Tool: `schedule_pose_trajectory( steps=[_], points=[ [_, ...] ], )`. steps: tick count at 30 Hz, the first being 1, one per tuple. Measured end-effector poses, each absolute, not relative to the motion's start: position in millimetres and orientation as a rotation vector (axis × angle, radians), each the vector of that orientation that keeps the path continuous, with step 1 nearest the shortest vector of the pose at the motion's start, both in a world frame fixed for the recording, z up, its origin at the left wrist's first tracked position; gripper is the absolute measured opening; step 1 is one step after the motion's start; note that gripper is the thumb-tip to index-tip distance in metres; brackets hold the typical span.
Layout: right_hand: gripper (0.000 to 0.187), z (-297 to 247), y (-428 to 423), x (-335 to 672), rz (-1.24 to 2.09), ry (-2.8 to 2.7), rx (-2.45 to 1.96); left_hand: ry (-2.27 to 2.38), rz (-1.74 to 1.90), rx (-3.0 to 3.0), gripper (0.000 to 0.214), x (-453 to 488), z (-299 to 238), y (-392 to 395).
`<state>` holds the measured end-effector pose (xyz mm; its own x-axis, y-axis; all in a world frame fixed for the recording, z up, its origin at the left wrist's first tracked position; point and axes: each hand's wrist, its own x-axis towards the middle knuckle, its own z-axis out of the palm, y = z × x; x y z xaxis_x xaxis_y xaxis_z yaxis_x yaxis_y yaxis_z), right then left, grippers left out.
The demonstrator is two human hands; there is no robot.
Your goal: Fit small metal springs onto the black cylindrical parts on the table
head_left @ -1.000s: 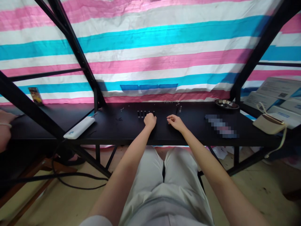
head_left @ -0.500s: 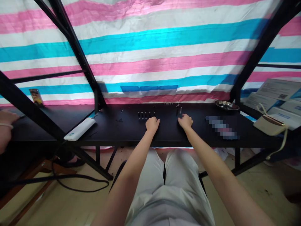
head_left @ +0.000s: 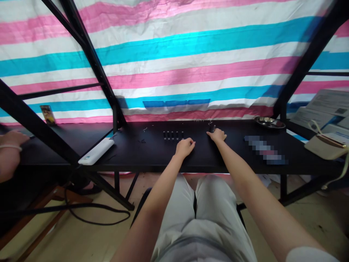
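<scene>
Where the hands lie: both on the black counter [head_left: 152,154], ahead of the seated person's lap.
Left hand [head_left: 184,147]: loosely curled, resting on the counter just in front of the row of small dark pegs [head_left: 173,135]; nothing shows inside it.
Right hand [head_left: 218,135]: stretched toward the back of the counter, fingertips at the lone dark piece [head_left: 213,128]; too small to tell whether they pinch it or only touch it.
Piece location: upright, set apart to the right of the peg row, near the back edge below the striped tarp [head_left: 174,65].
Step in hand (judged): reach to the lone dark piece; no grasp can be confirmed.
Next move calls for (judged): a fine fingertip pinch and a straight lift, so that the piece is not tipped.
Other items: white power bank [head_left: 96,151] at the left; metal dish [head_left: 269,122] at the right; beige pouch [head_left: 324,145] at the far right; small card [head_left: 47,113] propped against the tarp.
Other person: a co-worker's hand [head_left: 11,145] at the left edge, well apart.
</scene>
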<state>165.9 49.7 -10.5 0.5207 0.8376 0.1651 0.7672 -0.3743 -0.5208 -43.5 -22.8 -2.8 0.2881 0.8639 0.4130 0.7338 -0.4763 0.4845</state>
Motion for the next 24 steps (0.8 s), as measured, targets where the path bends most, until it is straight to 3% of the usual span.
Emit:
schedule_pose_trajectory(
  steps=[9,13,19,24],
  points=[
    [0.028,-6,50,154,0.172,-1.479,-2.207,1.485,1.002,2.295,0.022,-44,-6,-19],
    [0.029,-6,37,139,0.116,-1.679,-2.136,1.446,1.028,2.285,0.023,-46,-6,-19],
    [0.027,-11,-3,117,0.033,-1.945,-1.937,1.398,0.972,2.374,0.048,-45,-2,-24],
    [0.024,-9,-25,110,-0.015,-2.123,-1.757,1.403,0.906,2.467,0.047,-43,-1,-25]
  ],
)
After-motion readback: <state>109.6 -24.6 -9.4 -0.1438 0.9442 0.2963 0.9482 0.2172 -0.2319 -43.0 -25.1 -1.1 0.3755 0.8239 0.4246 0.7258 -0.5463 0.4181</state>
